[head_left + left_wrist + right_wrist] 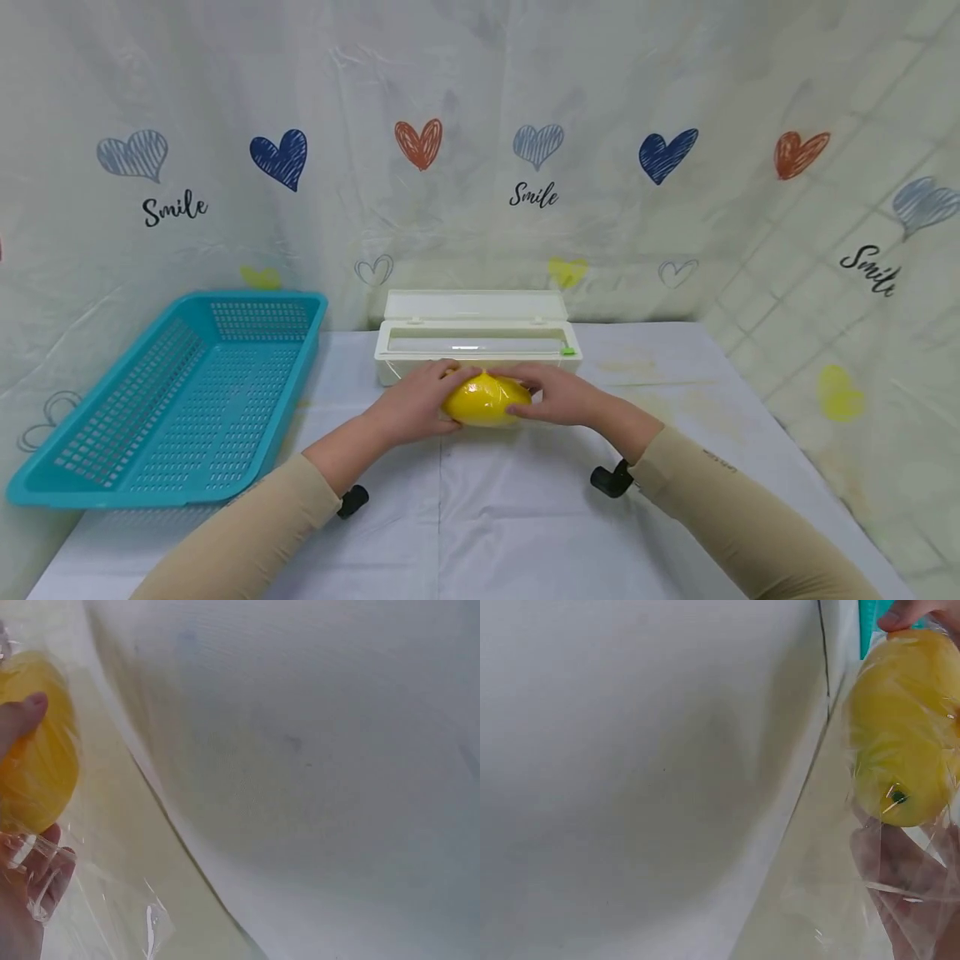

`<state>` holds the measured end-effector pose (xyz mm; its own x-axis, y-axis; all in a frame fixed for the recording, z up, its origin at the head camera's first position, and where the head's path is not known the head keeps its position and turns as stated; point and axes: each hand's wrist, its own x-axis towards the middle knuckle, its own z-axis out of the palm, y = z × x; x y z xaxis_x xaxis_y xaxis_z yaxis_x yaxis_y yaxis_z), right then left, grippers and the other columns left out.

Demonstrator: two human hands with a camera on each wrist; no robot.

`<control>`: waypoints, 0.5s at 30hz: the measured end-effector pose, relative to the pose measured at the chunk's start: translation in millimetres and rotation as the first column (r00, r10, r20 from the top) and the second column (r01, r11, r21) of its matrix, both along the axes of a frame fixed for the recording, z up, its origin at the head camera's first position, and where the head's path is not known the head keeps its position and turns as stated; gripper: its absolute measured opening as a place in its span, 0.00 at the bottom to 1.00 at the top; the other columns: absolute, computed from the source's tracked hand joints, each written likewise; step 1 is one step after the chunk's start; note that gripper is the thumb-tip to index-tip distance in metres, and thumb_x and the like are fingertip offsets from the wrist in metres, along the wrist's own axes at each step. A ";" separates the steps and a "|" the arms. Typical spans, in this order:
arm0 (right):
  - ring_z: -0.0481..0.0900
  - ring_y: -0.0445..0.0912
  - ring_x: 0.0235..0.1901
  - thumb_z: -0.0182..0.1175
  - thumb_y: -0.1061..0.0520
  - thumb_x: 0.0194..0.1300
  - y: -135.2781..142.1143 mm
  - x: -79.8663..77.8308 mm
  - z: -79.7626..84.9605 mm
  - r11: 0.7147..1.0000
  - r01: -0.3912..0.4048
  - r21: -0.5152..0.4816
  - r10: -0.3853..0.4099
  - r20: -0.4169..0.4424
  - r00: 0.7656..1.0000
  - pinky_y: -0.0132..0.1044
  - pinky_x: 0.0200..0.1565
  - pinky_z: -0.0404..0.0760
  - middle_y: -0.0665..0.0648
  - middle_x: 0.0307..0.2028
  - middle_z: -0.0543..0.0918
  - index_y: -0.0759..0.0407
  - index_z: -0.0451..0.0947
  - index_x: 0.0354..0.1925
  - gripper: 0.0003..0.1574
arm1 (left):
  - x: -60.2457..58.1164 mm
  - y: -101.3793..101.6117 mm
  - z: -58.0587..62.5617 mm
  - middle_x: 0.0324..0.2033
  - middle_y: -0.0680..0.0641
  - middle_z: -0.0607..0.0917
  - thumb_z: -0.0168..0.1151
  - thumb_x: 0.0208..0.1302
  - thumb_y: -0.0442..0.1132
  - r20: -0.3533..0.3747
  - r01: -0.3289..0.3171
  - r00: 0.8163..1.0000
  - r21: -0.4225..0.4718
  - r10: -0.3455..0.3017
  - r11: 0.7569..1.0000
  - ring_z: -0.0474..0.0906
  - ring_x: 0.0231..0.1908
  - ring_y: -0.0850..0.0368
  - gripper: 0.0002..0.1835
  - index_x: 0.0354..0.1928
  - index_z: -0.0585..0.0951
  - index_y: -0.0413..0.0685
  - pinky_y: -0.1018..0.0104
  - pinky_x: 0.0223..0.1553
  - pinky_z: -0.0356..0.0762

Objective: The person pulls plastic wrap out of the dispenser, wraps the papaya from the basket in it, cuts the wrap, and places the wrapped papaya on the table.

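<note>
A yellow mango is held between both hands in front of a white cling film dispenser. Clear cling film covers the fruit, with creases and shine on its skin; in the right wrist view a small dark stem spot shows through. My left hand grips the mango's left end, thumb on the near side. From the right, my right hand grips the other end, its fingers reaching over the top. Loose film hangs around the fingers in the left wrist view. The hands partly hide the dispenser's front.
The dispenser's lid stands raised at the back, and a green slider sits at its right end. At the left, a large blue perforated basket rests on the white-covered table. Behind hangs a curtain printed with hearts.
</note>
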<state>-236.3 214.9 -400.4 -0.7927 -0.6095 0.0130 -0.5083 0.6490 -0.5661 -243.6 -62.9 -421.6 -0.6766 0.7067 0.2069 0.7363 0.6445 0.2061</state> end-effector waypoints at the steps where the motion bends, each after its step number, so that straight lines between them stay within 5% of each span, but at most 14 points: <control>1: 0.74 0.46 0.58 0.64 0.37 0.65 -0.5 1.8 1.9 1.000 0.015 0.014 -0.015 -0.030 0.999 0.49 0.57 0.77 0.45 0.67 0.71 0.34 0.66 0.71 0.39 | 0.2 -0.7 0.6 0.59 0.51 0.73 0.77 0.52 0.53 0.008 -0.003 1.000 0.004 0.003 1.000 0.72 0.55 0.53 0.45 0.71 0.66 0.60 0.58 0.59 0.73; 5: 0.72 0.51 0.63 0.67 0.36 0.60 -4.0 11.4 10.4 0.998 0.055 0.034 -0.046 -0.235 0.971 0.55 0.58 0.75 0.47 0.68 0.70 0.35 0.67 0.70 0.42 | 1.1 -2.6 3.4 0.60 0.51 0.73 0.76 0.52 0.53 0.045 -0.017 0.999 0.016 0.017 1.000 0.72 0.55 0.54 0.46 0.72 0.65 0.61 0.59 0.58 0.74; 9: 0.74 0.53 0.60 0.74 0.39 0.53 -11.8 18.0 13.2 0.998 -0.050 0.031 0.059 -0.463 0.884 0.52 0.58 0.76 0.52 0.66 0.72 0.44 0.70 0.69 0.47 | 1.0 -3.6 8.2 0.60 0.52 0.73 0.76 0.52 0.53 0.105 -0.035 0.994 0.046 0.030 0.998 0.71 0.56 0.55 0.46 0.73 0.65 0.60 0.59 0.59 0.74; 12: 0.76 0.53 0.57 0.76 0.40 0.51 -17.4 18.2 9.4 0.990 -0.120 0.074 0.141 -0.556 0.819 0.49 0.57 0.77 0.54 0.64 0.73 0.44 0.70 0.68 0.48 | -0.6 -4.7 12.1 0.60 0.53 0.73 0.76 0.52 0.53 0.145 -0.043 0.989 0.059 0.034 0.997 0.71 0.56 0.56 0.46 0.73 0.65 0.61 0.60 0.59 0.73; 15: 0.78 0.53 0.54 0.77 0.42 0.51 -19.6 15.4 3.1 0.985 -0.137 0.108 0.175 -0.585 0.792 0.47 0.56 0.78 0.55 0.64 0.74 0.43 0.70 0.67 0.48 | -4.0 -5.2 14.6 0.62 0.54 0.72 0.75 0.53 0.53 0.171 -0.044 0.985 0.047 0.035 0.998 0.70 0.57 0.57 0.47 0.74 0.63 0.62 0.62 0.59 0.73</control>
<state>-220.9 195.3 -397.4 -0.5361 -0.7388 0.4085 -0.8285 0.5532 -0.0868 -247.6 -68.2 -407.0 -0.7322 0.6702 0.1212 0.6619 0.6583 0.3586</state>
